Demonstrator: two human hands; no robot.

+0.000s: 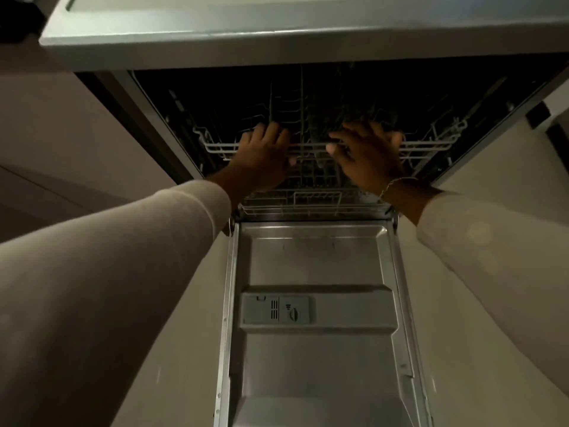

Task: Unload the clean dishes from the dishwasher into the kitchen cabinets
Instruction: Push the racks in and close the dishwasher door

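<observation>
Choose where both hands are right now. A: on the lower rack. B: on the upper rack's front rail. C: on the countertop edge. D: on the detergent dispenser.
B: the left hand and right hand both sit on the upper rack, fingers over its front rail.

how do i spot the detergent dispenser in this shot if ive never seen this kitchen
Start at the open dishwasher door, the steel panel folded down flat toward the camera. Halfway along it, left of centre, sits the detergent dispenser: a grey plastic rectangle with a slotted vent and a round knob, the only non-steel patch on that door.
</observation>
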